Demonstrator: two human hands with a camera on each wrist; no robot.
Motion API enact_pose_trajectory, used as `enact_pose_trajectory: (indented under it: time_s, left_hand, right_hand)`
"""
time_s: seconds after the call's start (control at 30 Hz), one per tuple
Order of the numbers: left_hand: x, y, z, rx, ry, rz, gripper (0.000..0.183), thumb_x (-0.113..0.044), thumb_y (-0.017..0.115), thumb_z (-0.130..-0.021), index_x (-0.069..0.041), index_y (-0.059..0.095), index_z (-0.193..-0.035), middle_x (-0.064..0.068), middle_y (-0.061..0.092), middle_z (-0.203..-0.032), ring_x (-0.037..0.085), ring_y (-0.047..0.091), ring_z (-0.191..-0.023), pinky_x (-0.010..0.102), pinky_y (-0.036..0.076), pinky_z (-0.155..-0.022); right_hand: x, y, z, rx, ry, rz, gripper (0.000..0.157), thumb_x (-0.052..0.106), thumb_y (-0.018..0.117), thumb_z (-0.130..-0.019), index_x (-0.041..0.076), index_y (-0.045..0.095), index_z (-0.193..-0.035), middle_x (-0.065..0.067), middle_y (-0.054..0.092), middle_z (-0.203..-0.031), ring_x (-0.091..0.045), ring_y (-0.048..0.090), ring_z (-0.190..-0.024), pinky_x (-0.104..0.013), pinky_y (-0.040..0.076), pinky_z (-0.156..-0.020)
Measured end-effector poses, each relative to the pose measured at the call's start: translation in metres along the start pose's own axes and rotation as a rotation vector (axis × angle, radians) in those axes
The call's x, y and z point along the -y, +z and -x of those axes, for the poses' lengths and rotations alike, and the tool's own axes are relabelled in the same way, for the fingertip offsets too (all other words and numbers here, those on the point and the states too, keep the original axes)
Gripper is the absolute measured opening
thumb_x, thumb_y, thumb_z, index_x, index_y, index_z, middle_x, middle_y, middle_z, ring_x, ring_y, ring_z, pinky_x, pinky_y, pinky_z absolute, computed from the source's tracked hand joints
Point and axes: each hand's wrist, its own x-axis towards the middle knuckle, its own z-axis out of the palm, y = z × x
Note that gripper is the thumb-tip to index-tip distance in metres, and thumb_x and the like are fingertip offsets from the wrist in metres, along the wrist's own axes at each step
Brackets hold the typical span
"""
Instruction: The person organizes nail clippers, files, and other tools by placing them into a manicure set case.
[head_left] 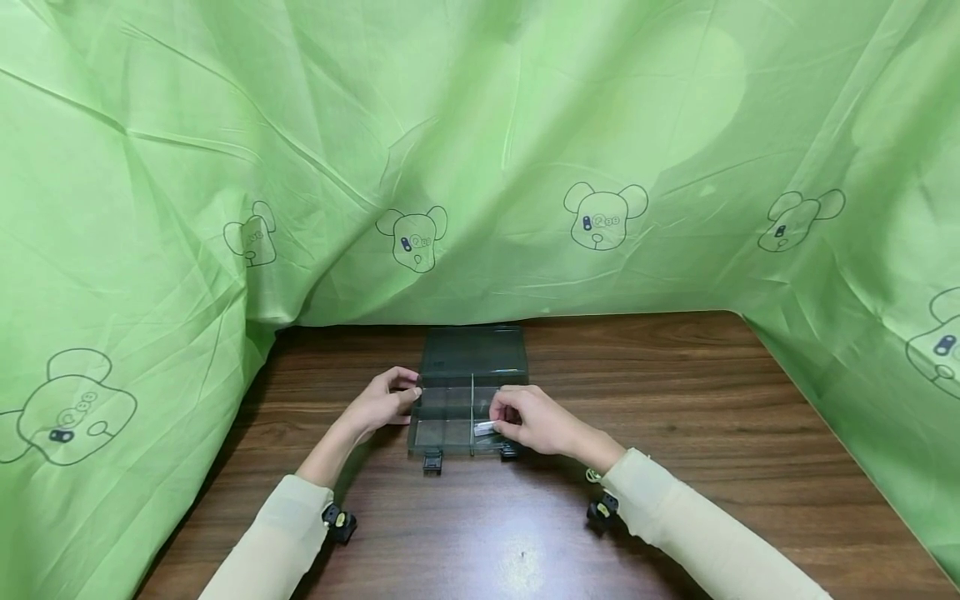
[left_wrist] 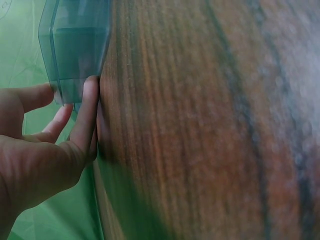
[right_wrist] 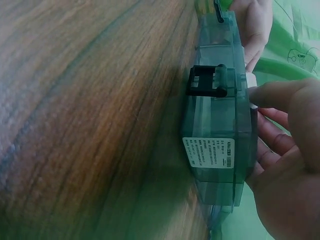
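Observation:
A dark translucent plastic box [head_left: 442, 433] lies on the table with its lid [head_left: 476, 350] folded back. My left hand [head_left: 386, 400] is at the left side wall. Its thumb touches near the rim and its spread fingertips rest against the outside, as the left wrist view shows [left_wrist: 45, 155]. Over the right-hand compartments, my right hand [head_left: 536, 421] pinches a small white, flat piece [head_left: 484, 428] between thumb and fingers, inside the box's outline. Most of that piece is hidden by the fingers in the right wrist view.
A pale divider [head_left: 472, 417] runs front to back through the box. Two black latches [head_left: 432, 462] hang at its front, and a white printed label [right_wrist: 210, 152] is on its outer wall. Green cloth [head_left: 487, 275] surrounds the brown wooden table [head_left: 675, 400].

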Motion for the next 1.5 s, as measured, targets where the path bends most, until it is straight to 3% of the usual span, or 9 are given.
enact_pose_trajectory:
  time_s: [0.2, 0.4, 0.7, 0.9, 1.13, 1.33, 1.5]
  left_hand:
    - [0.000, -0.001, 0.000, 0.000, 0.000, 0.000, 0.040, -0.012, 0.059, -0.100, -0.001, 0.045, -0.136, 0.018, 0.047, -0.126, 0.028, 0.060, -0.100, 0.041, 0.060, -0.075]
    - [0.001, -0.001, 0.000, -0.001, -0.001, -0.001, 0.040, -0.012, 0.060, -0.100, -0.002, 0.045, -0.136, 0.018, 0.047, -0.127, 0.030, 0.059, -0.103, 0.040, 0.060, -0.076]
    - [-0.002, -0.001, 0.001, 0.006, 0.000, -0.005, 0.040, -0.012, 0.059, -0.100, -0.003, 0.045, -0.136, 0.018, 0.046, -0.128, 0.032, 0.058, -0.106, 0.041, 0.060, -0.076]
    - [-0.001, -0.001, 0.001, 0.003, -0.003, -0.013, 0.040, -0.013, 0.059, -0.100, -0.003, 0.045, -0.136, 0.018, 0.047, -0.129, 0.030, 0.059, -0.104, 0.040, 0.060, -0.076]
    - [0.002, -0.001, -0.001, 0.008, 0.000, -0.024, 0.041, -0.014, 0.059, -0.100, -0.003, 0.045, -0.137, 0.018, 0.047, -0.130, 0.031, 0.058, -0.108, 0.040, 0.060, -0.077]
    - [0.002, -0.001, 0.000, 0.012, 0.003, -0.019, 0.041, -0.015, 0.060, -0.100, -0.003, 0.045, -0.137, 0.018, 0.046, -0.131, 0.032, 0.057, -0.110, 0.040, 0.060, -0.078]
    - [0.002, -0.002, 0.001, 0.011, 0.005, -0.019, 0.041, -0.015, 0.060, -0.100, -0.004, 0.045, -0.137, 0.018, 0.046, -0.131, 0.032, 0.056, -0.111, 0.040, 0.060, -0.078]
  right_hand:
    - [0.001, -0.014, 0.000, -0.013, 0.014, -0.018, 0.006, 0.007, 0.071, -0.090, 0.010, 0.068, -0.093, 0.009, 0.060, -0.087, -0.007, 0.059, -0.076, -0.026, 0.055, -0.067]
    - [-0.003, -0.037, 0.011, -0.009, 0.023, -0.014, 0.007, 0.007, 0.073, -0.089, 0.010, 0.068, -0.093, 0.009, 0.060, -0.086, -0.008, 0.059, -0.076, -0.026, 0.055, -0.066]
    - [-0.020, -0.063, 0.055, 0.041, 0.091, 0.041, 0.010, 0.009, 0.075, -0.087, 0.012, 0.067, -0.092, 0.011, 0.060, -0.085, -0.006, 0.058, -0.075, -0.028, 0.055, -0.067]
    - [-0.032, -0.072, 0.090, 0.089, 0.106, 0.035, 0.012, 0.005, 0.075, -0.085, 0.010, 0.066, -0.091, 0.008, 0.060, -0.082, -0.007, 0.057, -0.073, -0.028, 0.055, -0.063]
    - [-0.039, -0.078, 0.126, 0.129, 0.113, 0.037, 0.015, 0.011, 0.079, -0.084, 0.014, 0.067, -0.091, 0.003, 0.062, -0.084, -0.015, 0.060, -0.075, -0.030, 0.054, -0.064]
    - [-0.038, -0.080, 0.146, 0.149, 0.145, 0.086, 0.022, 0.017, 0.083, -0.079, 0.018, 0.067, -0.094, 0.005, 0.059, -0.089, -0.013, 0.055, -0.078, -0.026, 0.049, -0.066]
    - [-0.039, -0.075, 0.153, 0.103, 0.120, 0.171, 0.026, 0.016, 0.085, -0.074, 0.022, 0.065, -0.090, 0.008, 0.055, -0.086, -0.011, 0.050, -0.078, -0.021, 0.042, -0.067]
